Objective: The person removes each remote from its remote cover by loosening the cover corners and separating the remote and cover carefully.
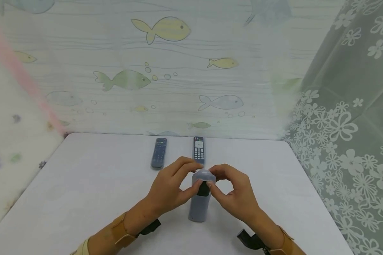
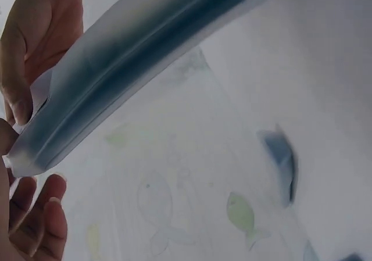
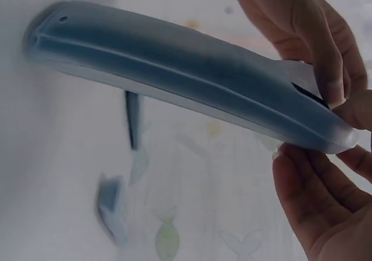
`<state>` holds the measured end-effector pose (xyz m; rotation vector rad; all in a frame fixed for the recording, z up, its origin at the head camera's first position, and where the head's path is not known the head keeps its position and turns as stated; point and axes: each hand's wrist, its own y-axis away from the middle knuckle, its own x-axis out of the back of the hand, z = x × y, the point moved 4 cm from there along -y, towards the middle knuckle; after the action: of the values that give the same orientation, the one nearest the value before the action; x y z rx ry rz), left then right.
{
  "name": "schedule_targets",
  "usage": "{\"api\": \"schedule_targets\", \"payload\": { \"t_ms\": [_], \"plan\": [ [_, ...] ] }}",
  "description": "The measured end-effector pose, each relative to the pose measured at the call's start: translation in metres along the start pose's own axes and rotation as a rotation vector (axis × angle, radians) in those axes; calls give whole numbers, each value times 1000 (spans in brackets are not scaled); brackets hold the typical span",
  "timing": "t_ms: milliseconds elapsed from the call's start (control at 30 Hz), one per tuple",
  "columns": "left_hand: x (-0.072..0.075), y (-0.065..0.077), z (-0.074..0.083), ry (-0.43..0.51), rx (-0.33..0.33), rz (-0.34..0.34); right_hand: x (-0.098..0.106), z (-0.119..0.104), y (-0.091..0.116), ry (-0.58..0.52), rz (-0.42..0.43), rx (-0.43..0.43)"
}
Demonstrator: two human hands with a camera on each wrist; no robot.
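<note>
A dark remote control (image 1: 203, 189) sits inside a translucent bluish silicone cover (image 1: 198, 209), the cover's far end up between both hands and its near end close over the table. Through an opening in the cover near the top, part of the remote's dark face shows. My left hand (image 1: 169, 186) pinches the cover's top end from the left, thumb at the edge of the opening. From the right, my right hand (image 1: 237, 193) pinches the same end between thumb and fingers. In the right wrist view, the covered remote's long side (image 3: 174, 75) runs toward the fingertips.
Two more remotes lie near the table's back edge: a dark one (image 1: 159, 153) to the left and one with pale buttons (image 1: 199, 148) just beyond the hands. A fish-patterned curtain (image 1: 172, 88) hangs behind the white table (image 1: 92, 170). Patterned cloth (image 1: 344, 159) hangs at the right.
</note>
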<state>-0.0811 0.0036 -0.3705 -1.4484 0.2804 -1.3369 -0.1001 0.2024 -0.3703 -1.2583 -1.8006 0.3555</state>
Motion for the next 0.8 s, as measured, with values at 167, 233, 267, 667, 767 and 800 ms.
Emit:
{"api": "schedule_targets", "payload": {
  "t_ms": [167, 233, 267, 667, 767, 800],
  "plan": [
    [8, -4, 11, -213, -246, 84, 1, -8, 0, 80, 81, 171],
    [10, -5, 15, -277, -347, 135, 1, -12, 0, 110, 112, 232],
    [11, -4, 17, -297, -388, 158, 1, -14, 0, 124, 124, 259],
    [6, 0, 22, -268, -448, 226, 3, -22, 0, 128, 187, 387],
    [5, 0, 21, -226, -415, 217, 1, -22, 0, 124, 193, 390],
    [4, 0, 21, -208, -399, 210, 1, -22, 1, 123, 193, 387]
  ]
}}
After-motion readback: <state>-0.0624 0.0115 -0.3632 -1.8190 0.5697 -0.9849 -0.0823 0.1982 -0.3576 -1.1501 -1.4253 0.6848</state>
